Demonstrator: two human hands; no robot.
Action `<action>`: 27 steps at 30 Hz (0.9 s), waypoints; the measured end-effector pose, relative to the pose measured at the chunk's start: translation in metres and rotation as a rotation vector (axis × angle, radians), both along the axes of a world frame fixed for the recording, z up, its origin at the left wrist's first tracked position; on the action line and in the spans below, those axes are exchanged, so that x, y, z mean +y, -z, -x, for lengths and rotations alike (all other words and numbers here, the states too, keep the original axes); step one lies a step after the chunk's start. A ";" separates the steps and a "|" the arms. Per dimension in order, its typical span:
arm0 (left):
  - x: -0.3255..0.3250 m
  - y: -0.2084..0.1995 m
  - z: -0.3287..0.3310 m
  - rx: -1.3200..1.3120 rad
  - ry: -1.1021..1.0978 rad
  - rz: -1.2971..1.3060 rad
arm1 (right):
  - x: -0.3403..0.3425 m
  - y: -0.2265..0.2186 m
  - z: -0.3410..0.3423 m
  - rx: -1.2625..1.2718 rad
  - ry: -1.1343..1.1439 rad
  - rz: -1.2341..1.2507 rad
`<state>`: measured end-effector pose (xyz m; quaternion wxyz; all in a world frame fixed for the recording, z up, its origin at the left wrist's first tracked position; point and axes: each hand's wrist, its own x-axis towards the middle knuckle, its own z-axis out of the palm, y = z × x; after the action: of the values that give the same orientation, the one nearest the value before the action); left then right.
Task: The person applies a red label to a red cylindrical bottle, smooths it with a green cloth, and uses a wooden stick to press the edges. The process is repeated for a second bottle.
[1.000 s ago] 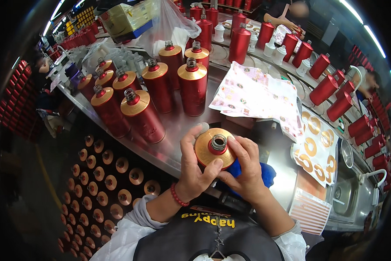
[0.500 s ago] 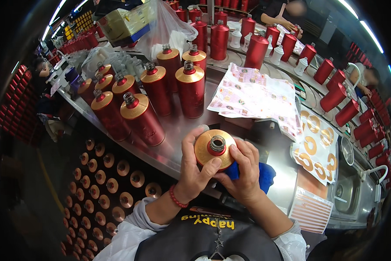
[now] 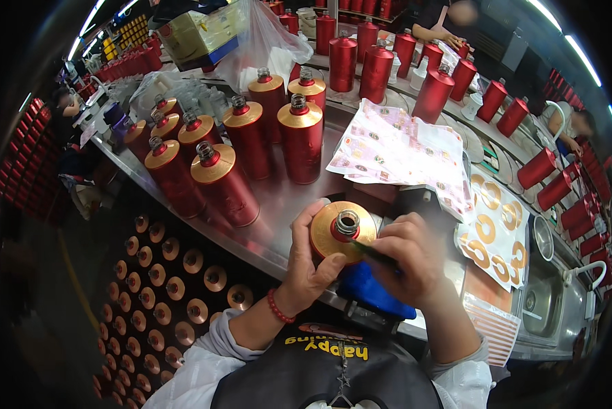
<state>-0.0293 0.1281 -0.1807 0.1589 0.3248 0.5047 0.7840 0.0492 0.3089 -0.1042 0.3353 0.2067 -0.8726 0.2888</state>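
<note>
My left hand (image 3: 309, 255) is wrapped round the side of a red bottle (image 3: 328, 240) with a gold-coloured shoulder and an uncapped glass neck, tilted toward me. My right hand (image 3: 409, 255) grips a thin dark tool (image 3: 377, 255), blurred and of a kind I cannot make out. Its tip reaches the gold shoulder by the base of the neck. Under the bottle and my right hand lies a blue pad (image 3: 377, 290), partly hidden. A group of gold-shouldered red bottles (image 3: 227, 184) stands upright on the metal table beyond my left hand.
Printed sheets (image 3: 401, 157) lie on the table ahead. To the right are a sheet with gold rings (image 3: 486, 228), a striped sheet (image 3: 495, 327) and a metal sink (image 3: 543, 300). Red bottles (image 3: 434, 95) line a conveyor behind. More gold-topped bottles (image 3: 159, 286) stand below left.
My right hand has left the bottle and now holds a dark tool at its shoulder. The bottle has shifted slightly right in my left hand. Bottles on the conveyor have moved along.
</note>
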 end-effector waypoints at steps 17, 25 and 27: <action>0.001 0.040 0.038 0.599 -0.127 0.072 | -0.007 0.002 -0.027 -0.146 -0.105 0.230; 0.038 -0.048 0.035 0.099 0.230 0.119 | -0.001 0.028 -0.067 -0.323 0.285 0.165; 0.054 -0.049 0.021 -0.026 0.332 0.220 | -0.002 0.026 -0.081 -0.391 0.330 0.227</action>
<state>-0.0506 0.1823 -0.1317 0.3269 0.3742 0.5246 0.6913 0.1303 0.3069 -0.1300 0.2239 -0.0368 -0.9046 0.3609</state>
